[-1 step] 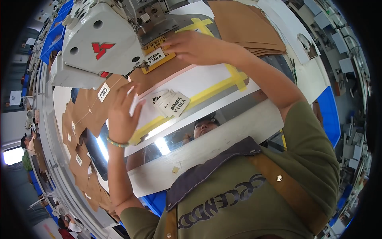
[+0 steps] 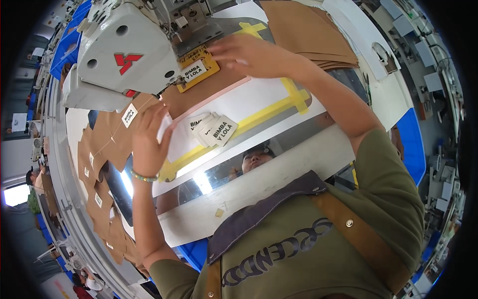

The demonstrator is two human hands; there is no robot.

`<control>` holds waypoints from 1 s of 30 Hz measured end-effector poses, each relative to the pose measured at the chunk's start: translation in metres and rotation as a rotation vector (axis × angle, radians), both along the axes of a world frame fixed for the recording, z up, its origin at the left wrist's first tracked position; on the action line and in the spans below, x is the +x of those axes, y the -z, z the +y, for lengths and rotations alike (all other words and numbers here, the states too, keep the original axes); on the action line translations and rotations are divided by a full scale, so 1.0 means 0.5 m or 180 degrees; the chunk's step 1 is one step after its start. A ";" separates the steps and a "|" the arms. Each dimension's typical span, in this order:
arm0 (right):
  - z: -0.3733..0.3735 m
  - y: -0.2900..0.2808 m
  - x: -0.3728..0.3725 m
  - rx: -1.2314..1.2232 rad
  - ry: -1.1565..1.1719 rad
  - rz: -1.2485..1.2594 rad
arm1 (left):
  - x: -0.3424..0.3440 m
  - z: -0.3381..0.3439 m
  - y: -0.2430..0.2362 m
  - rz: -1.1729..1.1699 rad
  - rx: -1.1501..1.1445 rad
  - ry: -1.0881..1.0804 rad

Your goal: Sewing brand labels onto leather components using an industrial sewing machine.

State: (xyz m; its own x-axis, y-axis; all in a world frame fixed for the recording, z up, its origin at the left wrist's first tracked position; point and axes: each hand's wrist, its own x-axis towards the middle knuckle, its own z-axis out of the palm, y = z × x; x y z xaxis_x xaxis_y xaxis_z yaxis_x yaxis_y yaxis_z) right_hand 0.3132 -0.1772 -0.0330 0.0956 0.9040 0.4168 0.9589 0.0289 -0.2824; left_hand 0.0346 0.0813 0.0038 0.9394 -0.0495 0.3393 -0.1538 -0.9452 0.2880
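An industrial sewing machine (image 2: 122,60) stands at the upper left. By its needle area, a yellow frame (image 2: 208,71) surrounds a white printed label (image 2: 194,71) on a brown flat piece (image 2: 186,99). My right hand (image 2: 254,56) hovers at the frame's right side with fingers stretched out, apparently empty. My left hand (image 2: 151,137) is open, fingers pointing up, beside the near-left end of the brown piece; whether it touches anything I cannot tell. Between my hands, several loose pale labels (image 2: 216,130) lie overlapped on a white sheet edged with yellow tape (image 2: 264,112).
Brown pieces (image 2: 308,35) are stacked at the far right. More brown pieces with white labels (image 2: 102,144) hang over the left side. A shiny metal strip (image 2: 239,162) runs along the near edge. Blue bins (image 2: 411,147) flank the table.
My right hand has shifted slightly up and away from the label, showing more of the yellow frame. My left hand has moved a little left. The loose labels stay put.
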 end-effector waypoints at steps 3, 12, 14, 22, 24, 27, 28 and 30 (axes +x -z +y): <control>-0.053 0.013 0.062 0.0117 0.0500 -0.0058 | 0.018 0.045 0.030 0.0051 0.0369 0.0043; -0.084 0.072 0.164 0.0373 0.1602 0.0061 | 0.064 0.014 0.056 0.0237 0.0210 -0.0038; -0.082 0.072 0.166 0.0416 0.1572 -0.0092 | 0.067 0.006 0.056 0.0236 0.0179 -0.0017; -0.088 0.078 0.161 0.0144 0.1433 0.0014 | 0.091 -0.014 0.069 0.0094 0.0227 0.0159; -0.092 0.078 0.165 0.0127 0.1421 -0.0027 | 0.097 -0.019 0.065 0.0140 0.0224 0.0159; -0.092 0.084 0.169 0.0122 0.1424 0.0042 | 0.104 -0.019 0.063 0.0191 0.0251 0.0221; -0.092 0.087 0.170 0.0127 0.1425 -0.0003 | 0.106 -0.018 0.063 0.0224 0.0261 0.0231; -0.092 0.085 0.172 0.0121 0.1413 -0.0058 | 0.108 -0.020 0.059 0.0250 0.0259 0.0227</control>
